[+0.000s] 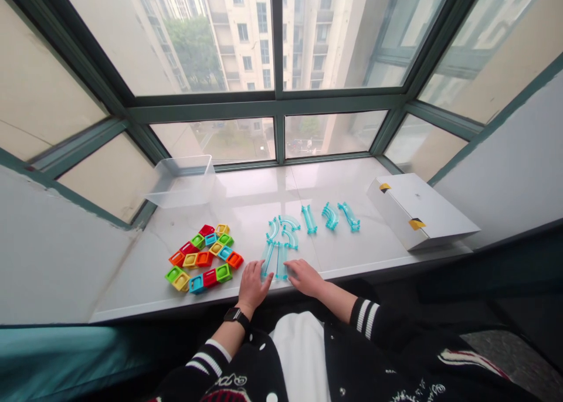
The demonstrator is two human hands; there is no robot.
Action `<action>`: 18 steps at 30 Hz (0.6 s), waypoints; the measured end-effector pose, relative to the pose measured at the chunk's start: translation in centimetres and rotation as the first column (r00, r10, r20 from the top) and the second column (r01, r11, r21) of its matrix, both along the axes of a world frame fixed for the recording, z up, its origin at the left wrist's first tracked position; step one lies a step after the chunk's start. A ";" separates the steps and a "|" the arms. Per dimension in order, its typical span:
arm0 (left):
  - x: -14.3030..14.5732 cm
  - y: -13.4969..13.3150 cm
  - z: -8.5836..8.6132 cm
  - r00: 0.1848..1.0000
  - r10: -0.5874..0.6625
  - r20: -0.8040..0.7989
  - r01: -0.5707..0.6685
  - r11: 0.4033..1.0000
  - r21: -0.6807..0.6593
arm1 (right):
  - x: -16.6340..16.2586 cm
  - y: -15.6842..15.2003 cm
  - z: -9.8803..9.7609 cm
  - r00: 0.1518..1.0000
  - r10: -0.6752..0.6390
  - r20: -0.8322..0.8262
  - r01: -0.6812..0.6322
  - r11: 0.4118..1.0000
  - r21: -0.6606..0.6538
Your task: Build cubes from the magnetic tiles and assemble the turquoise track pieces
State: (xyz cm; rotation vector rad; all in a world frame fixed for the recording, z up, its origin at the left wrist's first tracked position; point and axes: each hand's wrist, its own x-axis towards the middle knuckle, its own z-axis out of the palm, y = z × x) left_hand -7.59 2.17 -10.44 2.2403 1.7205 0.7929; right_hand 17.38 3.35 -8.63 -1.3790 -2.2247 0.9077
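Observation:
Between my hands lie several straight clear-teal track pieces (pixel 276 260), side by side near the sill's front edge. My left hand (pixel 254 283) rests at their left side, its thumb apart from the fingers and the fingertips touching or nearly touching the outer piece. On the opposite side, my right hand (pixel 304 277) has its fingers stretched out against the right edge of the row. Neither hand visibly lifts anything. Just beyond the row sit several curved teal track pieces (pixel 289 222). Farther right are a straight track piece (pixel 309 220), a curved one (pixel 329 217) and another piece (pixel 349 217).
Several colourful plastic blocks (pixel 203 258) lie left of my hands. A clear plastic bin (pixel 180 182) stands at the back left by the window. A white box (pixel 422 211) with black-and-yellow tabs is at the right. The white sill (pixel 145 296) ends just before my body.

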 end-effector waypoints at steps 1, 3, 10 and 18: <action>0.0 0.0 0.0 1.000 0.004 0.012 -0.004 1.000 0.003 | 0.1 -0.1 0.0 1.000 -0.001 -0.005 0.001 1.000 -0.001; 0.0 0.1 0.0 0.999 0.009 0.035 -0.010 1.000 0.013 | 0.2 -0.1 -0.1 1.000 -0.003 -0.013 0.003 1.000 -0.002; -0.7 0.4 -0.2 0.966 0.092 0.240 -0.091 0.996 -0.017 | 0.4 -0.1 -0.3 0.999 -0.016 -0.036 0.016 1.000 0.006; -0.9 0.7 0.2 0.858 0.248 0.449 -0.153 0.959 -0.238 | 0.6 0.0 0.0 0.999 -0.010 -0.049 0.011 1.000 0.018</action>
